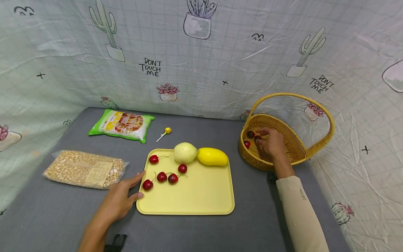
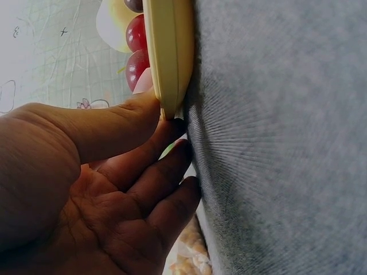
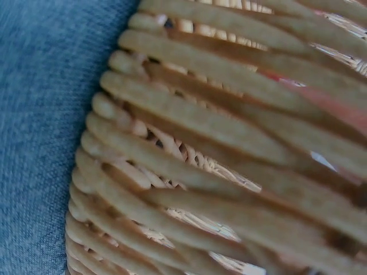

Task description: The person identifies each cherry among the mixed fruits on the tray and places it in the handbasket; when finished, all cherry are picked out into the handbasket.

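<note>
At the left edge of a yellow tray (image 1: 204,196), my left hand (image 1: 118,199) holds the rim. The left wrist view shows the thumb over the tray's edge (image 2: 166,57) and fingers beneath and beside it. Several red cherries (image 1: 162,176) with stems lie on the tray, with a pale green round fruit (image 1: 185,153) and a yellow mango-like fruit (image 1: 212,156) along its far side. My right hand (image 1: 273,143) reaches into a wicker basket (image 1: 255,161) and pinches a dark cherry (image 1: 257,138). Two more cherries (image 1: 247,144) are beside it. Basket weave (image 3: 189,114) hides this hand in the right wrist view.
A green-and-white food packet (image 1: 122,124) and a yellow lollipop (image 1: 168,130) lie behind the tray. To the left is a clear bag of pale kernels (image 1: 85,168). The basket's tall handle (image 1: 291,94) arches above it. Patterned cloth (image 1: 201,70) hangs behind the grey table (image 1: 176,234).
</note>
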Available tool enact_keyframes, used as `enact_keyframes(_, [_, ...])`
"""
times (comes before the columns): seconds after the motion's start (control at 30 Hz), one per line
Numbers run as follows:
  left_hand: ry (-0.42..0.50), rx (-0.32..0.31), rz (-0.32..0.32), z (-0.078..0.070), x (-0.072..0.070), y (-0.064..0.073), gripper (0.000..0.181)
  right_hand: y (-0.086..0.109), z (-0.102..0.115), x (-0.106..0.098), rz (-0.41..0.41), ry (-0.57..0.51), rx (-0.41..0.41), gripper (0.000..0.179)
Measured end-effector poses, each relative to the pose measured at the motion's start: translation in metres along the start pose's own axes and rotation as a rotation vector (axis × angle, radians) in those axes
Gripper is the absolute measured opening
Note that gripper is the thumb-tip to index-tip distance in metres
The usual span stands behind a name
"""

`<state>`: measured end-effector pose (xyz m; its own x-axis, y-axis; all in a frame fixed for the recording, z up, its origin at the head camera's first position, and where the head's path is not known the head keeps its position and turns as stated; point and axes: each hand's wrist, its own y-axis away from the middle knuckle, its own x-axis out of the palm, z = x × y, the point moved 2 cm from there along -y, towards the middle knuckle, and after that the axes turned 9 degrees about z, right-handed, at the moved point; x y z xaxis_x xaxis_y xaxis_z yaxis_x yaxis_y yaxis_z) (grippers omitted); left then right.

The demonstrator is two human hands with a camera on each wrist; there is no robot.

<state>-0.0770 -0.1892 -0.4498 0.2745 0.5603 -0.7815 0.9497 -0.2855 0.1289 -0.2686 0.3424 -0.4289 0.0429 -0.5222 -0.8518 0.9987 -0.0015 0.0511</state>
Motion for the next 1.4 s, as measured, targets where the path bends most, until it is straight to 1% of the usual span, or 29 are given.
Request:
enact_keyframes(0.1, [-0.003, -0.001, -0.001, 0.0, 0.0, 0.0, 0.076, 0.001, 0.002, -0.001, -0.057, -0.017, -0.03, 0.032])
enact_keyframes(0.33, [-0.004, -0.004, -0.002, 0.0, 0.001, 0.0, 0.076, 0.002, 0.004, -0.002, -0.23, -0.03, -0.143, 0.03])
enact_keyframes(0.47, [-0.009, -0.002, -0.003, 0.0, 0.001, -0.001, 0.076, 0.002, 0.007, -0.003, -0.352, -0.048, -0.229, 0.029])
enact_keyframes(0.63, [-0.018, -0.006, -0.001, 0.001, 0.0, -0.002, 0.077, 0.007, 0.016, -0.006, -0.517, -0.079, -0.359, 0.03])
enact_keyframes(0.8, [-0.015, -0.015, 0.016, 0.002, 0.001, -0.003, 0.078, 0.015, 0.024, -0.011, -0.632, -0.124, -0.441, 0.032])
enact_keyframes(0.93, [-0.01, -0.018, 0.025, 0.003, 0.001, -0.003, 0.078, 0.025, 0.034, -0.012, -0.683, -0.141, -0.494, 0.032])
enact_keyframes(1.07, [-0.012, -0.017, 0.019, 0.003, 0.001, -0.002, 0.078, 0.039, 0.053, -0.011, -0.698, -0.165, -0.547, 0.033])
enact_keyframes(1.27, [-0.01, -0.018, 0.018, 0.002, 0.002, -0.002, 0.077, 0.057, 0.077, -0.004, -0.657, -0.204, -0.631, 0.032])
enact_keyframes(1.4, [-0.011, -0.012, 0.014, 0.003, 0.002, -0.002, 0.077, 0.066, 0.09, 0.003, -0.623, -0.203, -0.691, 0.033])
